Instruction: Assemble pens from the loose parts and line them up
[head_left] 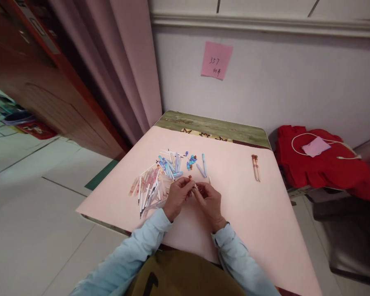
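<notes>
My left hand (177, 197) and my right hand (210, 202) meet over the near middle of the table, both closed with fingertips pinched together. Between them is a small pale pen part (195, 187), mostly hidden by the fingers. A small brown piece (190, 177) shows just beyond my left fingertips. Left of my hands lies a loose pile of pen barrels (148, 181) and white refills (154, 193). Beyond them are several small blue and brown pieces (191, 161). A blue pen barrel (204, 164) and a lilac barrel (201, 170) lie side by side.
Two pens with brown tops (255, 167) lie together on the right of the pink-covered table (246, 230). Red cloth (308, 164) with a white cable (342, 144) is beyond the right edge. A wall with a pink note (216, 60) stands behind; a curtain (132, 61) hangs at left.
</notes>
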A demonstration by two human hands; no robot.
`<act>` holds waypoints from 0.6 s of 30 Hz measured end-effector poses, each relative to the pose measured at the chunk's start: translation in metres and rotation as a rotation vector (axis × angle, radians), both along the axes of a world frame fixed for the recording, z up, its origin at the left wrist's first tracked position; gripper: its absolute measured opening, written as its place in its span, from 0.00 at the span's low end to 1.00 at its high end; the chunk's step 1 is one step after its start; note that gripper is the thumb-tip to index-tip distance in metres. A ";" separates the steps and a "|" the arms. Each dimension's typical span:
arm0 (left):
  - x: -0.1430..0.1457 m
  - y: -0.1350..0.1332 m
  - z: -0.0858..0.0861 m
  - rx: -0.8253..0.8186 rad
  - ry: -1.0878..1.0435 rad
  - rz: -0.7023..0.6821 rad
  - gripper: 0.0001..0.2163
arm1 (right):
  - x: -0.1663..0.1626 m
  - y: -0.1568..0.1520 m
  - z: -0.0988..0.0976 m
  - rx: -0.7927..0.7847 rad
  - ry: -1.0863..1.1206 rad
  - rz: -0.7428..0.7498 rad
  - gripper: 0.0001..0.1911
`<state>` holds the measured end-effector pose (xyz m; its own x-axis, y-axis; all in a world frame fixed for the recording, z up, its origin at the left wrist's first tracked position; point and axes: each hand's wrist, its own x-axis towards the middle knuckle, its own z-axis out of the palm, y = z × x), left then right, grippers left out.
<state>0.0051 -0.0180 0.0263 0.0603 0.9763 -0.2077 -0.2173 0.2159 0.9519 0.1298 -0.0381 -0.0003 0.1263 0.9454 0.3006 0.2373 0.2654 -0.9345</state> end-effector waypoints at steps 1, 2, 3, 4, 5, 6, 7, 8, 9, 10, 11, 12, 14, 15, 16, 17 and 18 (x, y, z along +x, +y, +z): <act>0.002 0.000 -0.002 0.017 -0.001 0.003 0.14 | 0.000 0.000 0.000 0.006 -0.007 -0.016 0.09; 0.003 -0.001 -0.003 0.037 -0.004 0.006 0.13 | 0.001 -0.001 0.001 0.013 -0.013 -0.032 0.08; 0.006 -0.001 -0.004 0.055 -0.010 0.014 0.13 | 0.001 -0.001 0.001 0.021 -0.019 -0.049 0.08; 0.008 -0.001 -0.005 0.071 -0.022 0.030 0.13 | 0.002 -0.001 0.002 0.027 -0.027 -0.061 0.08; 0.011 -0.001 -0.005 0.087 -0.039 0.057 0.13 | 0.002 -0.001 0.002 0.034 -0.039 -0.073 0.09; 0.014 0.000 -0.006 0.103 -0.055 0.090 0.14 | 0.003 -0.001 0.002 0.043 -0.057 -0.085 0.09; 0.017 0.001 -0.007 0.118 -0.070 0.124 0.15 | 0.003 -0.001 0.002 0.051 -0.078 -0.097 0.09; 0.020 0.002 -0.008 0.133 -0.083 0.151 0.16 | 0.004 -0.001 0.002 0.058 -0.101 -0.109 0.09; 0.022 0.003 -0.010 0.146 -0.097 0.166 0.16 | 0.004 -0.001 0.002 0.064 -0.125 -0.126 0.08; 0.025 0.005 -0.011 0.154 -0.113 0.170 0.16 | 0.004 0.000 0.001 0.073 -0.149 -0.146 0.08; 0.026 0.006 -0.013 0.155 -0.135 0.167 0.16 | 0.005 0.000 0.000 0.084 -0.172 -0.170 0.08; 0.027 0.007 -0.015 0.148 -0.165 0.156 0.16 | 0.005 0.000 -0.001 0.098 -0.190 -0.195 0.08; 0.028 0.008 -0.019 0.120 -0.245 0.119 0.15 | 0.005 0.000 -0.001 0.130 -0.200 -0.243 0.09; 0.027 0.008 -0.021 0.101 -0.295 0.100 0.14 | 0.004 0.000 -0.001 0.146 -0.194 -0.256 0.10; 0.026 0.007 -0.022 0.079 -0.350 0.083 0.14 | 0.004 -0.001 -0.001 0.161 -0.186 -0.260 0.10; 0.024 0.006 -0.023 0.053 -0.406 0.069 0.14 | 0.003 -0.003 0.000 0.174 -0.181 -0.255 0.10; 0.022 0.004 -0.024 0.022 -0.461 0.059 0.13 | 0.002 -0.004 0.001 0.188 -0.183 -0.243 0.10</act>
<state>0.0272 -0.0140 0.0019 0.0857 0.9847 -0.1517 -0.6302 0.1715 0.7573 0.1322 -0.0420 0.0005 0.2686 0.8202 0.5051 0.4740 0.3440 -0.8106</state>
